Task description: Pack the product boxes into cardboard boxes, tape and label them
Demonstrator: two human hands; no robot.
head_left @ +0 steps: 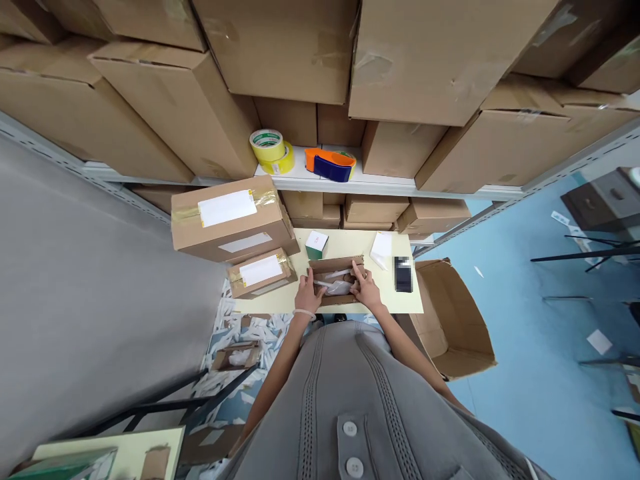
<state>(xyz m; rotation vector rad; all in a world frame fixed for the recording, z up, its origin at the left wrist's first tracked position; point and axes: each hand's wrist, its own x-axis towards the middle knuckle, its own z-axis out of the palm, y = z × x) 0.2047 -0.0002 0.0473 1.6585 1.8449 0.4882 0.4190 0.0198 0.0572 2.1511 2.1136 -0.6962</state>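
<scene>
On the pale yellow table (270,305) an opened cardboard box (336,264) lies before me, with white and clear plastic wrapping (337,287) inside. My left hand (307,293) grips its left end, thumb over the inner side and fingers outside. At the right end, my right hand (367,289) holds the box the same way, its index finger along the upper edge. What lies under the wrapping cannot be made out. Just behind the box stands a small green and white box (317,245). A white paper piece (381,249) and a black phone-like item (403,275) lie to the right.
Two taped cartons, a large one (235,223) and a smaller one (263,272), stand at the left. Yellow tape rolls (273,152) and an orange and blue tape dispenser (330,164) sit on the shelf (295,181). An open carton (453,320) stands right; paper scraps (273,333) litter the floor.
</scene>
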